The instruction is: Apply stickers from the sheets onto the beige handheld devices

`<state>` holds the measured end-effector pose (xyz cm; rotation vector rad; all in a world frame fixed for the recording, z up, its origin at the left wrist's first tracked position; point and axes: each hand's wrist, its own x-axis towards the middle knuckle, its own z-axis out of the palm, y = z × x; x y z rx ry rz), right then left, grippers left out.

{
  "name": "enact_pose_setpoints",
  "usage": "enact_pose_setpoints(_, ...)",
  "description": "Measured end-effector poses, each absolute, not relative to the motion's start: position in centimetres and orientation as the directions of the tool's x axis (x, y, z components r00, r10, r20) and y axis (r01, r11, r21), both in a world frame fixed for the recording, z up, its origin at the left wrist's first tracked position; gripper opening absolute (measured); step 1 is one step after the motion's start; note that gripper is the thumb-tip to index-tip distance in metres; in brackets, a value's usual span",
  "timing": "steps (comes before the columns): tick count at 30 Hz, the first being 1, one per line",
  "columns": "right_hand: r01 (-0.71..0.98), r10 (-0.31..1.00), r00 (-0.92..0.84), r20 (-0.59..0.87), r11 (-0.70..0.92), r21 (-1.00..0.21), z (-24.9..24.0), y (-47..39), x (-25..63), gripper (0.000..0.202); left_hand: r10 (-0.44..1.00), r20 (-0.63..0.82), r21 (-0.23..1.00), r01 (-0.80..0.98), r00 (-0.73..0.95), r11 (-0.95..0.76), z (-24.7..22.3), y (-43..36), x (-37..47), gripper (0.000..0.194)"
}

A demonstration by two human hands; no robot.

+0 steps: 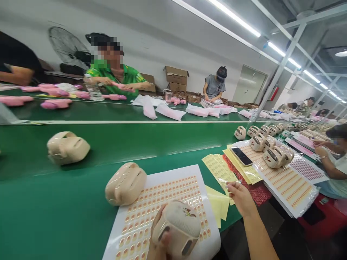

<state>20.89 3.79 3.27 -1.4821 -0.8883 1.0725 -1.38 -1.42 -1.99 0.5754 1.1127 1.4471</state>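
My left hand is wrapped round a beige handled device that looks like a small portable speaker, with a small dark and green print on its mesh face. It is tilted above a white sheet of round orange stickers. To the right, my right hand has thumb and forefinger pinched together over a yellow sticker sheet. Whatever is in that pinch is too small to make out. Plain yellow paper lies just below it. A second beige device stands at the sticker sheet's upper left corner.
Another beige device sits on the green belt. A phone rests on yellow sheets at right, near several more devices. Co-workers sit across the line, one person in a green shirt handling pink items. Another person works at far right.
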Motion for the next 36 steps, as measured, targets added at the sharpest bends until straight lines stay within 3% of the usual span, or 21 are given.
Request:
enact_pose_setpoints(3,-0.061,0.990,0.104,-0.099,-0.093,-0.994,3.8,1.9,16.2,0.034,0.897,-0.397,0.744,-0.641,-0.195,0.190,-0.4,-1.0,-0.4,0.075)
enact_pose_setpoints(7,0.016,0.996,-0.084,-0.028,-0.027,-1.000,3.6,0.7,12.2,0.029,0.887,-0.389,0.738,-0.661,-0.251,0.136,0.9,-0.7,-0.1,0.077)
enact_pose_setpoints(12,0.203,0.996,-0.085,0.016,0.033,-0.979,3.2,0.8,11.2,0.019,0.898,-0.345,0.760,-0.643,-0.274,0.096,1.8,-0.8,-0.3,0.077)
enact_pose_setpoints(19,0.282,0.991,-0.116,0.064,0.094,-0.955,3.5,0.7,11.3,0.009,0.895,-0.336,0.773,-0.629,-0.294,0.084,1.9,-0.9,-0.2,0.084)
enact_pose_setpoints(26,0.405,0.960,-0.062,0.273,0.274,-0.872,3.5,-0.3,10.4,0.005,0.898,-0.359,0.761,-0.636,-0.253,0.124,2.6,-1.1,-0.2,0.084)
enact_pose_setpoints(34,0.205,0.983,-0.009,0.186,0.183,-0.961,2.7,0.9,12.3,0.028,0.881,-0.374,0.760,-0.640,-0.291,0.111,3.1,-0.7,-0.6,0.073)
enact_pose_setpoints(36,0.104,0.995,-0.037,0.095,0.098,-0.990,1.4,1.3,12.8,0.047,0.889,-0.391,0.731,-0.667,-0.238,0.142,3.4,-0.7,-0.9,0.074)
